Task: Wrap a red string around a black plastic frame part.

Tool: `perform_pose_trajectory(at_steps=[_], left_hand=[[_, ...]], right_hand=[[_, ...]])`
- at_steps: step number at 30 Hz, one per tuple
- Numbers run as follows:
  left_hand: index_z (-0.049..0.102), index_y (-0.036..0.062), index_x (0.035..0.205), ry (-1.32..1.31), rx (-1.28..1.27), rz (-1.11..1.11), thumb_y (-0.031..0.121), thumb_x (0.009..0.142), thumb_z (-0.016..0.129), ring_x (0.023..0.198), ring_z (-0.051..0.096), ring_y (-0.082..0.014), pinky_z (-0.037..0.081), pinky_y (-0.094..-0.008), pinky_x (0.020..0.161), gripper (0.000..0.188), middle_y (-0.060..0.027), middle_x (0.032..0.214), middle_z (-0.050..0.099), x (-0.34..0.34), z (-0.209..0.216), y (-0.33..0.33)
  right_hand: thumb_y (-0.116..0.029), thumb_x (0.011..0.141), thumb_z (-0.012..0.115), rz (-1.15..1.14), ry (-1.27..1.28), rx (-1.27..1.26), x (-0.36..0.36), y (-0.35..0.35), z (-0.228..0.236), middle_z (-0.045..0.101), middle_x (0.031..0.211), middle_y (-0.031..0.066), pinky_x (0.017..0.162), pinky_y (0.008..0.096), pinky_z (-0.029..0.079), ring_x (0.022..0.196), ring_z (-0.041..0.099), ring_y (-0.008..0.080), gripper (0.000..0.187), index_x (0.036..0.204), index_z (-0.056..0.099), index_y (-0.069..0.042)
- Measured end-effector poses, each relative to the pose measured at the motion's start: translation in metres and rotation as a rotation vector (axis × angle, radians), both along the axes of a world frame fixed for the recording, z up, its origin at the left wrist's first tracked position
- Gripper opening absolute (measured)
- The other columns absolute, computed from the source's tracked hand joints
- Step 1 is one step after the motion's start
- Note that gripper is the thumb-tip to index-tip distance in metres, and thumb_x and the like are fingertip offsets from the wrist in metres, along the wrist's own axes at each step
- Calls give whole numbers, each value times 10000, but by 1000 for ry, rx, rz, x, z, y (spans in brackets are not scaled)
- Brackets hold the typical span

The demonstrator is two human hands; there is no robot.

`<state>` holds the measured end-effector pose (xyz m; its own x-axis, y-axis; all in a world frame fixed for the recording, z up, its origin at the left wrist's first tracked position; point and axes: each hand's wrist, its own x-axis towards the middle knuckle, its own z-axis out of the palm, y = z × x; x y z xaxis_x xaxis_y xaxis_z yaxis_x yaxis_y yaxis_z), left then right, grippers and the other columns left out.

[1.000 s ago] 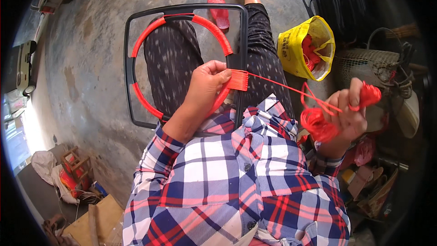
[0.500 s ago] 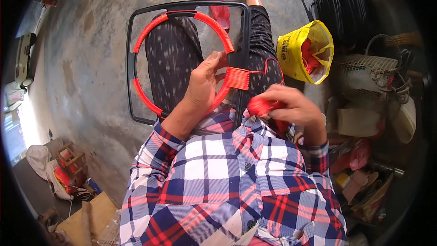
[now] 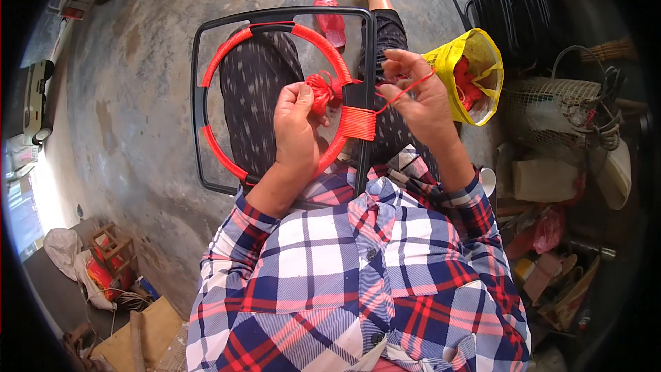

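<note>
Cord bundle [image 3: 321, 89] has apparently passed to the left hand [image 3: 295, 127]; right hand [image 3: 420, 96] now pinches the strand [image 3: 406, 89].

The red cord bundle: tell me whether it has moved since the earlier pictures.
Yes. The red cord bundle has crossed from the right of the black frame's bar to its left, inside the ring, now at the left hand.

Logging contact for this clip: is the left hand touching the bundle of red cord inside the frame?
Touching. The head view shows the left hand with its fingertips closed on the bundle of red cord, no gap between them, beside the black frame.
</note>
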<state>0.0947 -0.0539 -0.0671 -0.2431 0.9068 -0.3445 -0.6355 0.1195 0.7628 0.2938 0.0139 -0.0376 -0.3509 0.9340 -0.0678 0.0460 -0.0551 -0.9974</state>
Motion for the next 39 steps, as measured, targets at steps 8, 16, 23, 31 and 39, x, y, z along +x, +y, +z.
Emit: perform_pose_trajectory(at_steps=[8, 16, 23, 31, 39], left_hand=[[498, 30, 1077, 540, 426, -76, 147, 982, 533, 745, 493, -52, 421, -195, 670, 155, -16, 876, 531, 11, 20, -12], [500, 41, 1148, 44, 26, -81, 272, 1006, 456, 568, 418, -85, 358, -229, 519, 274, -31, 774, 531, -1, 17, -2], [414, 10, 1356, 114, -94, -332, 392, 1026, 377, 635, 480, -98, 390, -224, 585, 506, -30, 781, 554, 6, 24, 4], [468, 16, 1314, -227, -74, -408, 411, 1022, 372, 991, 574, -178, 457, -318, 878, 501, -97, 1073, 611, 5, 15, 5], [533, -24, 1228, -318, -43, -381, 362, 1011, 394, 1044, 581, -204, 468, -334, 938, 465, -135, 1131, 611, 3, 12, 6]], right_hand=[[-102, 769, 718, 190, -296, 660, -28, -7, 9, 597, 1184, 114, 945, 394, 420, 1155, 539, 252, 380, 1130, 610, -50], [-193, 817, 643, 483, -664, 72, 75, 9, 40, 624, 879, 19, 786, 247, 439, 798, 565, 117, 220, 927, 630, -3], [-239, 752, 666, 70, 27, -235, 113, -15, 19, 656, 945, 37, 847, 256, 448, 902, 596, 124, 340, 961, 668, 28], [-367, 780, 602, 116, -78, -273, 140, -7, -1, 656, 1000, 93, 807, 283, 471, 882, 615, 168, 448, 981, 647, 30], [-241, 893, 604, -521, 797, -327, 224, 6, -48, 542, 781, 39, 670, 317, 466, 713, 545, 162, 189, 848, 558, -64]])
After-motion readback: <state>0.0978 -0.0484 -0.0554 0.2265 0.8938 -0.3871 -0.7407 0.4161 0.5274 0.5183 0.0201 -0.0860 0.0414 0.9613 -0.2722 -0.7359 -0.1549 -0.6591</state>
